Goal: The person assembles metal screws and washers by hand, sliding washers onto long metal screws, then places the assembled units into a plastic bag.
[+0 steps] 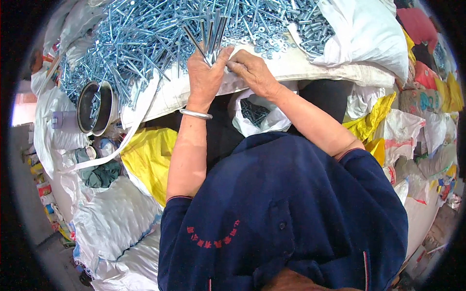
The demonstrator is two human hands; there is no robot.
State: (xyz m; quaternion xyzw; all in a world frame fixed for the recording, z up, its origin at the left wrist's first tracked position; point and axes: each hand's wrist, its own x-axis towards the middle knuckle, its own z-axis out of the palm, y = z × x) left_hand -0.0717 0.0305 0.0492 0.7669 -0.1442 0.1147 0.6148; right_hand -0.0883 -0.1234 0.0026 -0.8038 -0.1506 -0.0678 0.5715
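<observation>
My left hand, with a silver bangle on its wrist, is closed around a bundle of several long shiny bolts that fan upward from the grip. Close beside its thumb, the fingers of my right hand are pinched together; whatever lies between them is too small to make out. Both hands are over the near edge of a white cloth. Just past them spreads a large heap of long bolts, with loose washers and short metal sleeves to the right.
A dark round pan with a few bolts in it stands at the left. Between my legs hangs an open white bag holding small metal parts. White sacks and a yellow sack lie at the left, and a full white sack sits at the right.
</observation>
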